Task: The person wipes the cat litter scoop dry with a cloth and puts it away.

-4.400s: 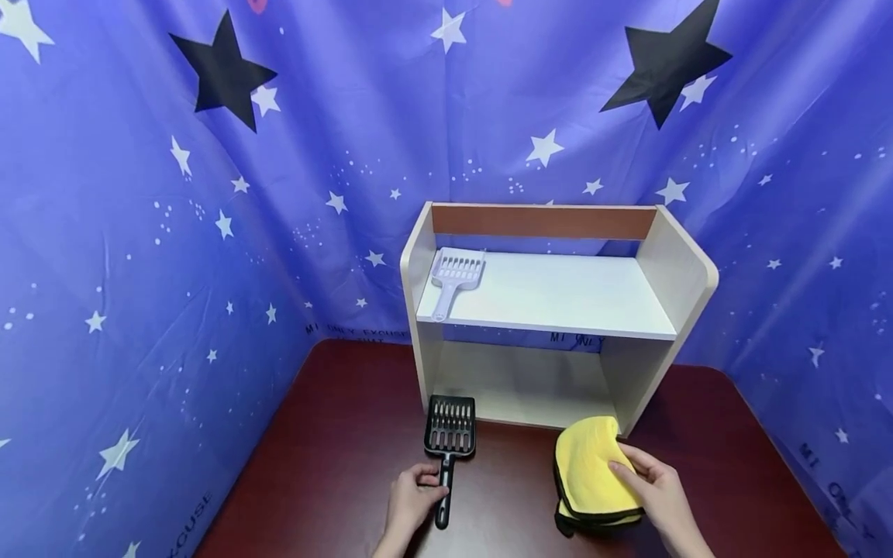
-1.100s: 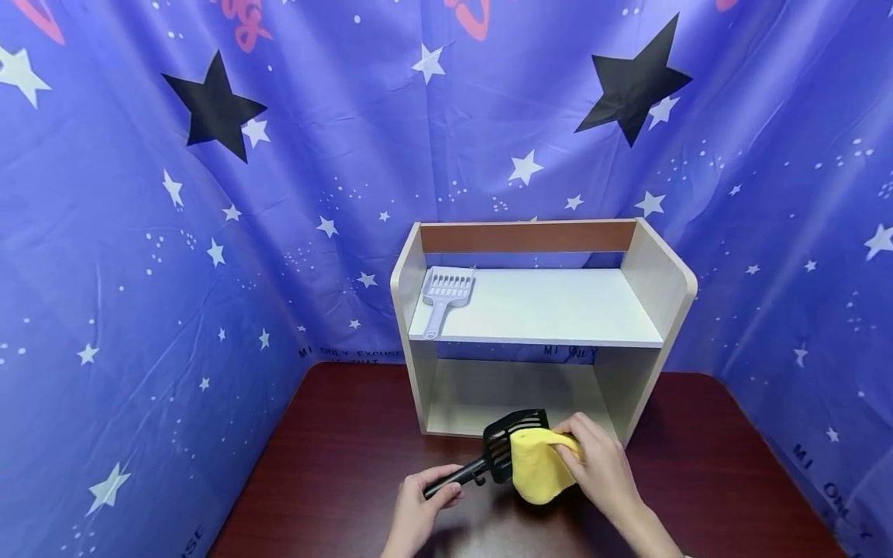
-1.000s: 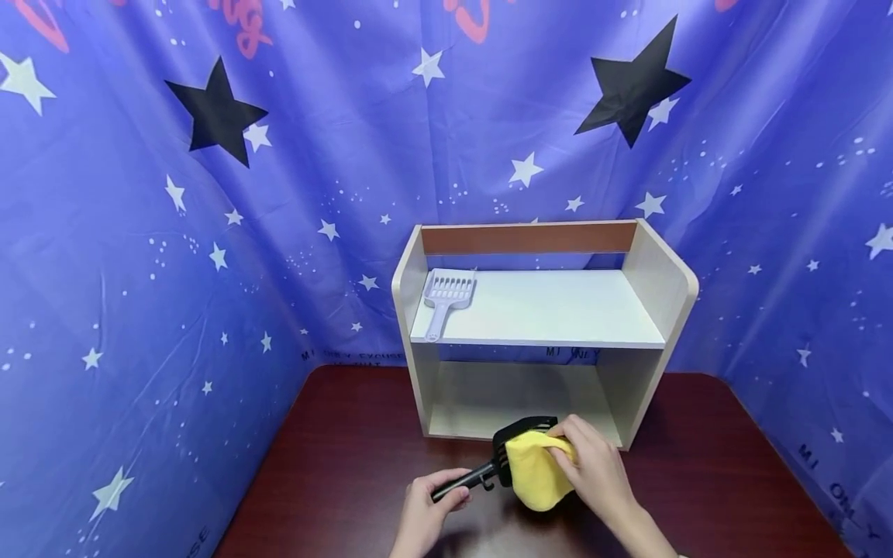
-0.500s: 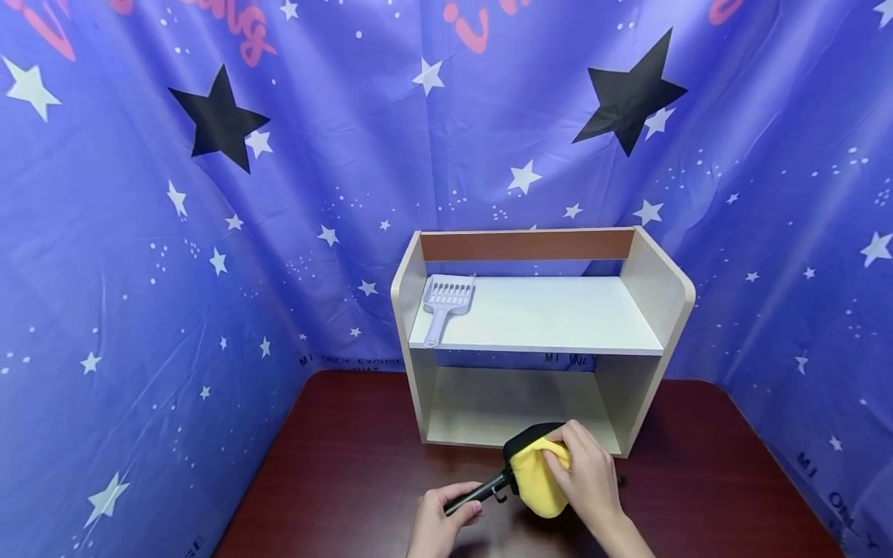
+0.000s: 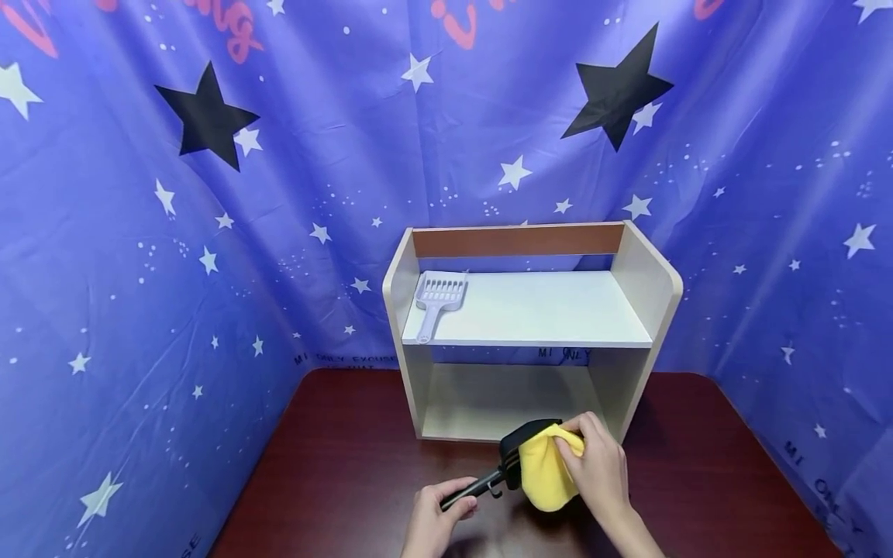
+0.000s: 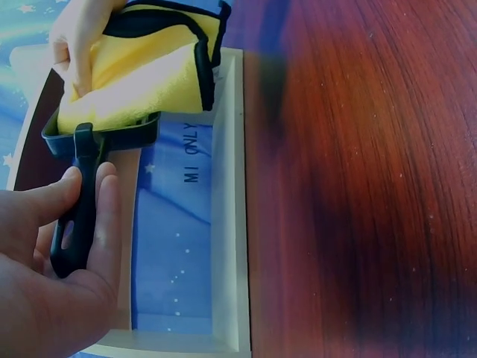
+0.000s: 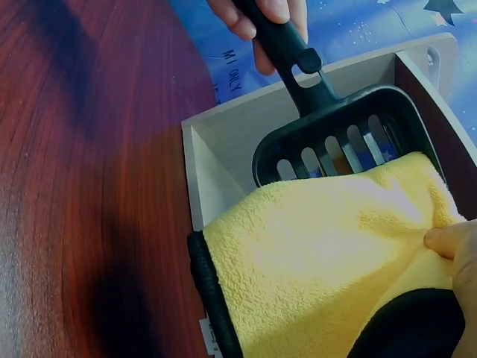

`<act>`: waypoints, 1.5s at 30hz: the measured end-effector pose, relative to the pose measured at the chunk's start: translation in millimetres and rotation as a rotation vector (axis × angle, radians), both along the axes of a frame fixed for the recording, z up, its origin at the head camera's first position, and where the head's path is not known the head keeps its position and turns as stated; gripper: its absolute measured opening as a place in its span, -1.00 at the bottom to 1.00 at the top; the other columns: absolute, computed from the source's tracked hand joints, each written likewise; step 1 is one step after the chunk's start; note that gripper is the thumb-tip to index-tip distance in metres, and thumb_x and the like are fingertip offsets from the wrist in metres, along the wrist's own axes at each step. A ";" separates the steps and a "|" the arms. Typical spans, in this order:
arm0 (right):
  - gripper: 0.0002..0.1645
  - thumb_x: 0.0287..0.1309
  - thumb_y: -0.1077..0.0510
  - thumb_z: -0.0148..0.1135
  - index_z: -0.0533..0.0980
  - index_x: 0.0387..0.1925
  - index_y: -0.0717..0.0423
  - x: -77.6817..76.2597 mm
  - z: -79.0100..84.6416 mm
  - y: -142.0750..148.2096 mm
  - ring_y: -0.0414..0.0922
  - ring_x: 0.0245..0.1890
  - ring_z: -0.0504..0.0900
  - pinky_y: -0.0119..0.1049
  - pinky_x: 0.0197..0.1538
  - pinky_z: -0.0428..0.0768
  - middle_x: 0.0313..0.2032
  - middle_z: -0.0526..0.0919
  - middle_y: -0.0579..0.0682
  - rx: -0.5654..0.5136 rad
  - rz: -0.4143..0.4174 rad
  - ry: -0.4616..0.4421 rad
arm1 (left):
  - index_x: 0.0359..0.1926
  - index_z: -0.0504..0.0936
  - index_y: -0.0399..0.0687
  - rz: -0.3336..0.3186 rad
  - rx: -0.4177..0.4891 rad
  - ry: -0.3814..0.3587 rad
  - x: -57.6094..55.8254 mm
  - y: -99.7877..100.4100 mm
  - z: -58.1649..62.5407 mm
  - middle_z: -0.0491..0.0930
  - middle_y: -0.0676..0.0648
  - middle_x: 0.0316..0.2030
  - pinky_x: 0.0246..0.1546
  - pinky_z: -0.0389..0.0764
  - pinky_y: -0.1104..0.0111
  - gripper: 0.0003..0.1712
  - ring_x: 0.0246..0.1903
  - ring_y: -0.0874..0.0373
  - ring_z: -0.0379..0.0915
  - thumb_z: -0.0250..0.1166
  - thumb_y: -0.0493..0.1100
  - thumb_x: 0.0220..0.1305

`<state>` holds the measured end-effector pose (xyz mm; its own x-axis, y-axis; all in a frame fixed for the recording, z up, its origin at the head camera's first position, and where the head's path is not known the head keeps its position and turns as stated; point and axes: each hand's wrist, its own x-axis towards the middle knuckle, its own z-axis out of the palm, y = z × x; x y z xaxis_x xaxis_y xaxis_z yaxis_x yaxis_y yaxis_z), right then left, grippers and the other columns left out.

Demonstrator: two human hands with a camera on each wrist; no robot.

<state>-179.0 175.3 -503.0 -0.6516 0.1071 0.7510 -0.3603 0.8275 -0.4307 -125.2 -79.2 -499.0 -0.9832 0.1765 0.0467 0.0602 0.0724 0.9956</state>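
A black slotted litter scoop [image 7: 320, 142] is tilted up in front of the shelf, its handle gripped by my left hand [image 5: 431, 513]. A small hook sticks out near the top of the handle. My right hand [image 5: 596, 469] pinches a folded yellow cloth [image 5: 547, 474] with black edging. The cloth lies against the scoop's head and covers much of its slots in the right wrist view. From the left wrist, the scoop's handle [image 6: 80, 216] shows between thumb and fingers, with the cloth [image 6: 149, 78] bulging over the rim.
A two-level white shelf unit [image 5: 537, 343] stands on the dark red table [image 5: 335, 465] behind the hands. On its upper board, at the left, lies a pale lilac litter scoop [image 5: 441, 298]. Blue star-printed curtains [image 5: 349, 155] surround the table.
Earlier the scoop lay low at the left and the cloth was apart at the right. They have come together, with the scoop lifted and tilted; lately the cloth shifts slightly over the scoop's head.
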 end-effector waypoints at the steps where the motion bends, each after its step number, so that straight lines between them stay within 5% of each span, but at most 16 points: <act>1: -0.69 -0.30 0.23 0.49 0.52 -0.45 -0.04 0.3 0.1 0.8 -0.29 -0.50 0.47 -0.34 -0.48 0.43 -0.45 0.54 -0.23 0.001 -0.001 -0.007 | -0.12 0.63 -0.44 0.000 -0.003 0.005 0.3 -0.4 0.5 0.68 -0.28 -0.36 -0.32 0.69 0.38 -0.72 -0.42 0.23 0.62 0.29 -0.42 0.10; 12: -0.65 -0.34 0.27 0.52 0.53 -0.45 -0.05 4.0 -0.3 11.7 -0.28 -0.49 0.50 -0.43 -0.46 0.42 -0.45 0.54 -0.25 -0.017 -0.027 -0.013 | -0.12 0.65 -0.35 -0.006 -0.035 0.002 -14.2 -7.8 -26.8 0.69 -0.22 -0.34 -0.32 0.69 0.40 -0.73 -0.41 0.27 0.61 0.29 -0.40 0.12; 23: -0.65 -0.32 0.25 0.54 0.55 -0.44 -0.08 4.4 0.8 21.6 -0.35 -0.51 0.45 -0.45 -0.46 0.40 -0.45 0.54 -0.30 -0.019 -0.012 -0.002 | -0.10 0.67 -0.24 -0.004 -0.018 -0.018 -20.3 -18.0 -24.5 0.70 -0.16 -0.38 -0.30 0.67 0.45 -0.73 -0.39 0.29 0.61 0.30 -0.33 0.14; 30: -0.66 -0.29 0.22 0.53 0.55 -0.42 -0.09 3.5 -0.2 16.7 -0.37 -0.50 0.44 -0.49 -0.45 0.42 -0.44 0.54 -0.32 0.009 0.083 0.028 | -0.11 0.68 -0.18 0.004 -0.067 0.010 -26.6 -17.5 -23.9 0.70 -0.21 -0.37 -0.31 0.66 0.48 -0.75 -0.39 0.28 0.62 0.29 -0.30 0.14; 36: -0.69 -0.25 0.18 0.52 0.56 -0.40 -0.09 4.4 -1.1 4.3 -0.34 -0.49 0.44 -0.46 -0.45 0.43 -0.44 0.54 -0.31 0.037 0.129 0.025 | -0.11 0.67 -0.22 -0.001 -0.086 0.001 -23.5 -13.0 -16.2 0.71 -0.14 -0.39 -0.30 0.66 0.49 -0.74 -0.37 0.26 0.62 0.30 -0.31 0.14; 45: -0.70 -0.29 0.18 0.50 0.53 -0.44 -0.05 3.0 -3.8 -8.9 -0.31 -0.51 0.47 -0.41 -0.45 0.45 -0.46 0.53 -0.28 0.043 0.148 0.067 | -0.12 0.68 -0.24 -0.023 -0.033 0.005 -22.8 -6.1 -21.8 0.70 -0.21 -0.32 -0.30 0.67 0.47 -0.74 -0.38 0.29 0.62 0.31 -0.33 0.12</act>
